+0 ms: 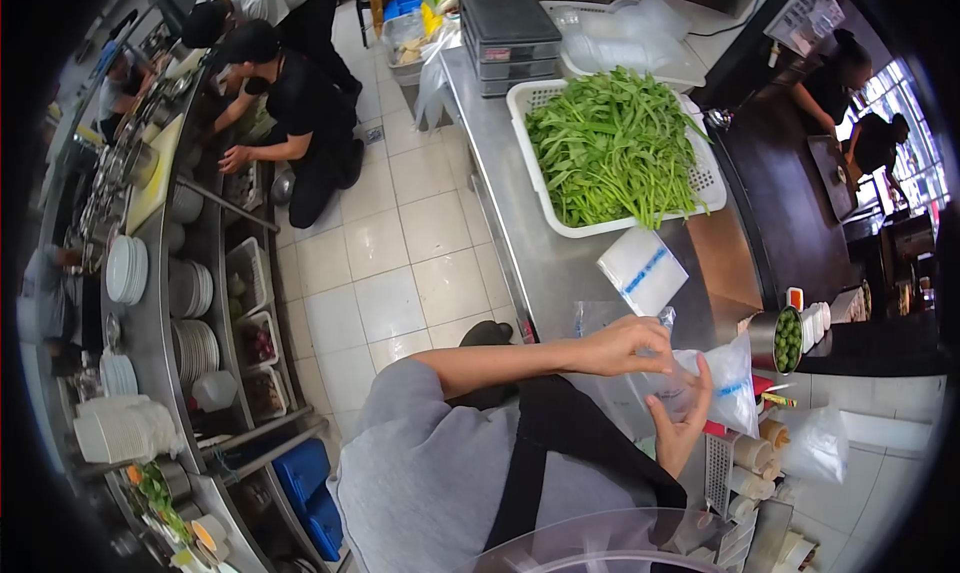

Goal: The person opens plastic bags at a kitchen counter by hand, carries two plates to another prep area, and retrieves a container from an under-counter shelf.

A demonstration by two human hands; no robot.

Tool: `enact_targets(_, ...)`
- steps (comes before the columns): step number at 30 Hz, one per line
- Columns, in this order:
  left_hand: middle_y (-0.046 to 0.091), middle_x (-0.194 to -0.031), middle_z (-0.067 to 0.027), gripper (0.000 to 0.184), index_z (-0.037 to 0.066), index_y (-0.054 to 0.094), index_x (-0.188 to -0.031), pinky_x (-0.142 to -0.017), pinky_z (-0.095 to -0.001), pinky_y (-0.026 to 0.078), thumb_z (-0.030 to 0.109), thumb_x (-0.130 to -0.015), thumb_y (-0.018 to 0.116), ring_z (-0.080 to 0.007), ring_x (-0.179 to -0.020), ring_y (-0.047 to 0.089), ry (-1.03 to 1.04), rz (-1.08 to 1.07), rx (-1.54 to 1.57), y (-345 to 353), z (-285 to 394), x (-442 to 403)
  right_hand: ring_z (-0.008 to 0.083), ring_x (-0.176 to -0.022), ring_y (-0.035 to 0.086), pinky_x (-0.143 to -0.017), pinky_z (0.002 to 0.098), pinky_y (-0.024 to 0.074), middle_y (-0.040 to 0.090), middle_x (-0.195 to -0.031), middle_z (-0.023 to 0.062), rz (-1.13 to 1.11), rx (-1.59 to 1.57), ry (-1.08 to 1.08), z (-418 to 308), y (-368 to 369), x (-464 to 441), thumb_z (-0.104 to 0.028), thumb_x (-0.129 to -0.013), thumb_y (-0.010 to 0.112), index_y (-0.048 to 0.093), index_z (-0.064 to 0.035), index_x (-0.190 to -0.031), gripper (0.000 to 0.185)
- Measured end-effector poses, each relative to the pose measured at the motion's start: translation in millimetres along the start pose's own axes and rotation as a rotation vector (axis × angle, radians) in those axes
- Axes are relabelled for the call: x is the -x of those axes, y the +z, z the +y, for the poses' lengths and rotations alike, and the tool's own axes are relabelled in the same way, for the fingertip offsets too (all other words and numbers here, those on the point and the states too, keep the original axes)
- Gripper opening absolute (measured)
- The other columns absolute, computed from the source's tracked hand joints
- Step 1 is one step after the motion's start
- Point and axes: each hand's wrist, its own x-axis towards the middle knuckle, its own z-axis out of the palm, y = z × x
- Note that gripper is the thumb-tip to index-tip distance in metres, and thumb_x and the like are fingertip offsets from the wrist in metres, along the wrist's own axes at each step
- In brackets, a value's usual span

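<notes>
My left hand point(632, 347) reaches over the steel counter point(545, 263), its fingers pinched on a clear plastic bag point(672, 391). Facing it, my right hand point(680, 423) has its thumb and fingers spread around the side of the same bag. Just beyond my hands lies a flat white packet point(643, 271) with a blue stripe. Farther up the counter, a white basket point(548, 208) holds a heap of leafy green stems point(615, 143). A clear bag with blue print point(738, 388) lies right beside my hands.
A metal pot of green limes point(787, 341) stands at the right. Stacked dark containers point(510, 33) are at the counter's far end. At left, shelves hold white plates point(127, 270); a person in black point(290, 123) crouches on the tiled floor, and others work nearby.
</notes>
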Motion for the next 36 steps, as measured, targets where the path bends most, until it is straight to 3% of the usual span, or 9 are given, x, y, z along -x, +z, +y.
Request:
enact_targets(3,0.053,-0.071,-0.0063,0.022,0.005,0.062,-0.072,-0.068,-0.0360,0.040,0.025,-0.082,0.061,-0.0248,-0.077,0.050,0.061,-0.003,-0.117,0.5,-1.9,0.0,0.0064,-0.056,0.042,-0.054,0.0181,0.0342,0.048,-0.064,-0.0039,0.007,0.066,-0.178,19.5,-11.7,-2.9,-0.007,-0.078,0.064,0.056,0.0005,-0.082,0.012)
enact_targets(8,0.048,-0.065,-0.0067,0.028,0.003,0.056,-0.066,-0.064,-0.0372,0.039,0.025,-0.084,0.058,-0.0257,-0.070,0.048,0.237,0.048,-0.346,10.7,-7.0,-1.4,0.0054,-0.054,0.040,-0.049,0.0200,0.0298,0.048,-0.065,-0.0018,0.045,-0.198,0.290,26.6,-19.3,8.6,-0.008,-0.076,0.064,0.055,-0.0012,-0.076,0.011)
enact_targets(15,0.051,-0.066,-0.0017,0.028,0.006,0.053,-0.068,-0.058,-0.0277,0.041,0.026,-0.087,0.055,-0.0114,-0.073,0.053,-0.401,0.003,0.847,0.4,0.7,-13.0,0.0082,-0.059,0.042,-0.053,0.0208,0.0307,0.047,-0.065,0.0015,-0.574,-0.103,0.083,36.0,-24.2,8.5,-0.011,-0.077,0.063,0.054,0.0011,-0.068,0.017)
enact_targets(17,0.052,-0.072,-0.0002,0.024,0.007,0.053,-0.073,-0.060,-0.0254,0.042,0.026,-0.086,0.058,-0.0087,-0.077,0.053,-0.467,-0.155,0.970,-4.6,-3.7,-16.2,0.0106,-0.062,0.044,-0.057,0.0222,0.0332,0.049,-0.067,0.0036,-0.355,-0.120,0.120,39.9,-29.5,8.6,-0.009,-0.075,0.065,0.054,0.0019,-0.068,0.016)
enact_targets(23,0.053,-0.085,-0.0046,0.015,0.003,0.057,-0.078,-0.072,-0.0266,0.040,0.003,-0.071,0.070,-0.0160,-0.082,0.051,0.031,-0.199,0.117,25.0,2.4,-29.6,0.0135,-0.070,0.052,-0.065,0.0250,0.0397,0.056,-0.074,0.0049,0.097,-0.106,-0.112,30.5,-42.5,7.1,-0.002,-0.074,0.065,0.057,0.0007,-0.072,0.009)
enact_targets(27,0.054,-0.072,-0.0056,0.009,0.004,0.055,-0.074,-0.066,-0.0259,0.041,0.003,-0.076,0.064,-0.0153,-0.072,0.054,-0.202,-0.309,0.497,32.7,5.1,-36.6,0.0115,-0.069,0.053,-0.063,0.0247,0.0404,0.059,-0.076,0.0053,0.111,-0.711,0.254,19.9,-53.4,32.5,-0.003,-0.076,0.065,0.060,-0.0010,-0.077,0.005)
enact_targets(31,0.052,-0.059,-0.0020,0.023,0.009,0.042,-0.071,-0.051,-0.0267,0.044,0.020,-0.086,0.055,-0.0089,-0.050,0.048,-0.546,-0.395,1.249,36.3,2.9,-49.6,0.0111,-0.068,0.054,-0.063,0.0245,0.0427,0.061,-0.079,0.0036,-0.503,-0.293,0.070,23.6,-57.4,41.3,-0.007,-0.080,0.062,0.062,-0.0016,-0.078,0.006)
enact_targets(34,0.051,-0.061,-0.0006,0.019,0.006,0.050,-0.082,-0.048,-0.0234,0.042,0.023,-0.085,0.057,-0.0076,-0.050,0.048,-0.963,-0.591,1.423,24.8,-7.7,-48.7,0.0113,-0.067,0.055,-0.063,0.0252,0.0436,0.060,-0.078,0.0041,-0.029,-0.651,0.082,27.7,-70.6,55.0,-0.012,-0.083,0.060,0.062,-0.0025,-0.075,0.013)
enact_targets(36,0.055,-0.068,0.0004,0.027,0.002,0.053,-0.101,-0.047,-0.0199,0.041,0.022,-0.084,0.059,-0.0055,-0.049,0.048,-0.793,-0.836,1.005,35.0,-10.0,-49.6,0.0129,-0.067,0.052,-0.060,0.0261,0.0423,0.057,-0.079,0.0040,0.089,-0.923,-0.095,37.9,-75.4,50.2,-0.019,-0.086,0.058,0.059,-0.0024,-0.079,0.018)
